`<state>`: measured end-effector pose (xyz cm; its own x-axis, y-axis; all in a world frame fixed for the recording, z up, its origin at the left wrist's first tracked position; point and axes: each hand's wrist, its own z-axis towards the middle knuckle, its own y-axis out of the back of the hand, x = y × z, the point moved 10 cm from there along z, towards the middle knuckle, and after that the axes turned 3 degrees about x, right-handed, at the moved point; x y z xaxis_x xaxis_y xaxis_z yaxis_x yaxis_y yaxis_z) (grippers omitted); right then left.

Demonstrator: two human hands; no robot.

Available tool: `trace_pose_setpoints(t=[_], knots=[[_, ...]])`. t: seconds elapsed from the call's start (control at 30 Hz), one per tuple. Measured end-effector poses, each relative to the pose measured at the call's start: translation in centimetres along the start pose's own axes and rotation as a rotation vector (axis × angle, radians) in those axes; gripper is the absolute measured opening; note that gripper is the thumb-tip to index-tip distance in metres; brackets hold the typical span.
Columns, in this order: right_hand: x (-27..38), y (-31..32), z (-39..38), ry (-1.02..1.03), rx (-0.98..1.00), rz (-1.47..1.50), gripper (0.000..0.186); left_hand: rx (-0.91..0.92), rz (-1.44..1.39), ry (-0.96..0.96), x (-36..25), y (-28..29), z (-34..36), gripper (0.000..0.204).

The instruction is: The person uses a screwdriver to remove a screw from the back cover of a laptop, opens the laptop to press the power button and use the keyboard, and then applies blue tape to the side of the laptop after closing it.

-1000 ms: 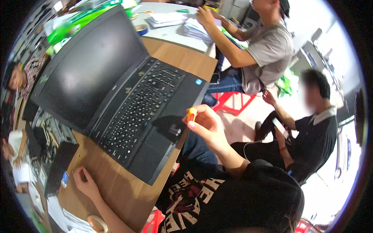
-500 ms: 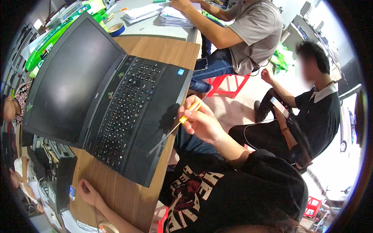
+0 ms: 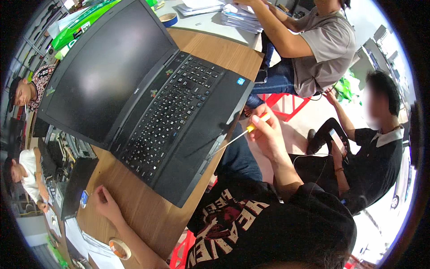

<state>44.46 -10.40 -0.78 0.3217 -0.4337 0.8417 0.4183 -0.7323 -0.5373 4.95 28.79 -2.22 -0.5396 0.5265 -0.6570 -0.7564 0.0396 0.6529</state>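
My right hand [image 3: 270, 132] grips the yellow handle of a screwdriver [image 3: 233, 142] beside the laptop's front edge. Its thin metal shaft slants toward the touchpad buttons; I cannot tell whether the tip touches. The black laptop [image 3: 197, 130] lies unfolded on the wooden table [image 3: 127, 201], its screen [image 3: 112, 67] dark and its keyboard [image 3: 172, 107] showing. By the laptop's near left corner, my left hand [image 3: 108, 205] rests on the wood, fingers loosely curled and thumb apart, with nothing visible in it.
An opened black computer case [image 3: 76, 179] stands left of the laptop. A tape roll [image 3: 120, 249] and papers [image 3: 101, 255] lie beside my left forearm. Beyond are a blue tape roll [image 3: 168, 19] and paper stacks [image 3: 242, 18]. One person sits with a phone [image 3: 337, 140]; others are nearby.
The whole view has shifted, so the laptop appears farther right. My right hand still holds the screwdriver, whose shaft now points more sideways. My left hand stays on the table.
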Motion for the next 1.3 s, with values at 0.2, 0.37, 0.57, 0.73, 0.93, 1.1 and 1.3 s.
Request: trace_pose_setpoints(t=[0.2, 0.37, 0.57, 0.73, 0.93, 1.1, 1.3], knots=[[0.8, 2.1, 0.6, 0.04, -0.016, -0.08, 0.023, -0.054, -0.006, -0.017, -2.8, 1.1, 0.1, 0.012], [1.3, 4.1, 1.4, 0.09, -0.052, -0.149, 0.027, 0.017, -0.031, -0.057, -8.2, 0.5, 1.0, 0.011], [1.2, 4.9, 1.2, 0.065, -0.045, -0.271, 0.027, -0.047, -0.12, -0.375, -16.3, 0.7, 6.5, 0.02], [0.5, 6.3, 0.0, 0.091, -0.117, -0.246, 0.021, -0.207, 0.329, -0.777, -28.2, 0.7, 11.2, 0.03], [-1.0, 5.6, -1.6, 0.01, -0.06, -0.012, 0.017, -0.153, 0.806, -0.535, -29.0, -1.9, 20.8, 0.066], [-4.6, 5.1, -2.7, -0.175, 0.045, 0.181, 0.016, -0.053, 0.774, -0.391, -28.6, -1.1, 23.4, 0.066], [-7.7, 3.2, -2.7, -0.274, 0.199, 0.357, 0.026, -0.188, 0.783, -0.413, -31.6, 0.4, 17.5, 0.062]])
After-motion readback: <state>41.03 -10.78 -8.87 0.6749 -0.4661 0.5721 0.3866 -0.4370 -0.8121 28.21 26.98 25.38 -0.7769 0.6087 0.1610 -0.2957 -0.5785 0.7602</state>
